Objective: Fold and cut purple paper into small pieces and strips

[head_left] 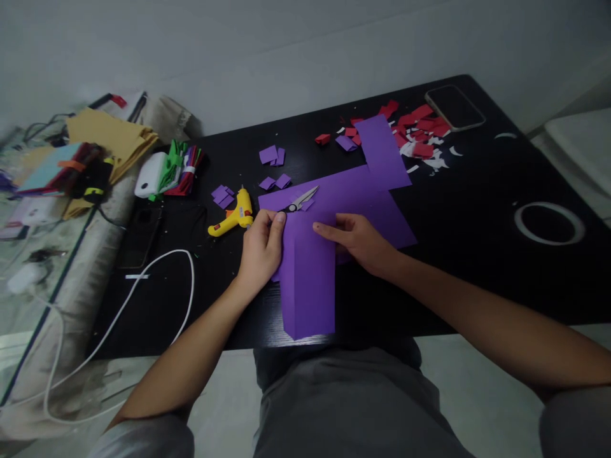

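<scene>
A folded purple sheet of paper (312,280) hangs upright between my hands, with a lengthwise crease near its left side. My left hand (264,245) pinches its upper left corner between thumb and fingers. At the upper right edge, my right hand (356,238) grips the same sheet, thumb in front and the other fingers partly hidden behind. Just beyond the sheet lie scissors (305,198), blades pointing away to the right, their handles mostly hidden. Under them is a larger purple sheet (377,213). To the left of my left hand rests a yellow glue gun (233,215).
Small purple paper pieces (268,154) lie in groups on the black table (458,254). Red and white scraps (422,133) are heaped at the back right beside a phone (455,107). A white cable (191,286) loops at the left; a tape ring (548,223) lies right.
</scene>
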Available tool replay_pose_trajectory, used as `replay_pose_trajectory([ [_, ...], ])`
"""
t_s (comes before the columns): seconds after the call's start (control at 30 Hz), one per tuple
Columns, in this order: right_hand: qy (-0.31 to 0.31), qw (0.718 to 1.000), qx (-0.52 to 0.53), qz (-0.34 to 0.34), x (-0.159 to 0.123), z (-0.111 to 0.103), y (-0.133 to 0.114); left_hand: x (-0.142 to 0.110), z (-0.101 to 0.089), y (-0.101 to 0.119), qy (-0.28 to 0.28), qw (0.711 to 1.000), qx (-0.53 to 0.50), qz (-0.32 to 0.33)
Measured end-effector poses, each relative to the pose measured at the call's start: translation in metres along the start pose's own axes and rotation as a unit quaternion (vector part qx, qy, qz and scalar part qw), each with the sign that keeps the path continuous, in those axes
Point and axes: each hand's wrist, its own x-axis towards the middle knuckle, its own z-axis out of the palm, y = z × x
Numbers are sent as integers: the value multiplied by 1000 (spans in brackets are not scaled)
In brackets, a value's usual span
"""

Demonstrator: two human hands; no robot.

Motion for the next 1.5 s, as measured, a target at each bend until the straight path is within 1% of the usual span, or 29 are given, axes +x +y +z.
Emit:
replay_pose_trajectory([
  [0.07,-23,999,20,23,-1,1,-3,1,-1,2,6,1000,-25,-12],
  [0.13,-15,1000,14,14,-2,0,-4,2,-2,6,-10,997,-66,-48],
  [0.23,19,999,-4,-32,-2,0,-2,1,-5,11,-77,981,-123,-128],
  [0.3,32,998,-6,-54,-1,-1,-1,0,-6,14,-106,974,-131,-151],
  [0.33,36,997,-6,-62,-1,-1,0,-1,-6,15,-106,976,-125,-145],
  [0.37,37,997,-6,-66,-1,-1,0,-1,-6,16,-95,981,-114,-129],
  [0.5,40,997,-12,-68,-1,-1,1,-3,-3,13,-20,999,-39,-31],
  [0.57,41,997,-9,-67,-1,-1,2,-4,-1,10,-9,1000,-6,-1],
  [0.77,49,997,2,-64,1,-1,6,-5,-1,3,-14,999,38,20],
  [1.0,71,995,-7,-69,0,1,6,-3,-1,2,7,998,53,41],
  [1.07,82,994,-2,-73,-1,1,4,-2,-2,1,22,997,61,49],
  [1.13,78,995,7,-67,-1,2,2,-1,-4,1,36,996,67,56],
  [1.17,64,996,11,-57,-2,2,0,-1,-4,1,40,995,67,58],
  [1.27,-7,1000,20,-10,-3,2,-1,1,-7,2,42,997,46,48],
  [1.33,-30,999,17,7,-3,1,0,3,-8,5,31,999,4,24],
  [1.43,-3,1000,7,-5,-2,-1,2,3,-9,9,-19,996,-74,-35],
  [1.5,22,999,10,-22,-2,-1,3,2,-9,10,-43,994,-87,-54],
])
